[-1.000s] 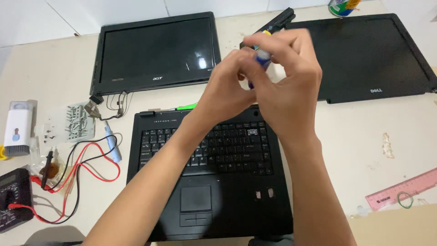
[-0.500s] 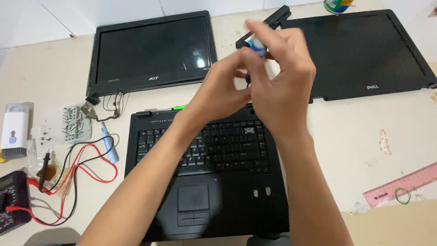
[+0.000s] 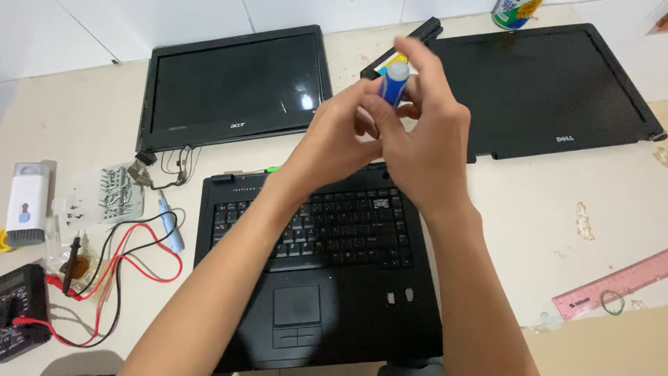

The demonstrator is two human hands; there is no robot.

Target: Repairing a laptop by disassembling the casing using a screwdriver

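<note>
I had both hands raised above the black laptop base with its keyboard [image 3: 316, 264]: my right hand [image 3: 424, 150] wrapped around a small blue tube with a pale cap [image 3: 394, 82], my left hand [image 3: 341, 139] pinching near it. The cap looked on; nothing had reached the keyboard yet.

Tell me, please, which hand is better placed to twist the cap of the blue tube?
Probably the right hand: its fingertips sit by the pale cap of the blue tube, while the left hand grips lower down.
</note>
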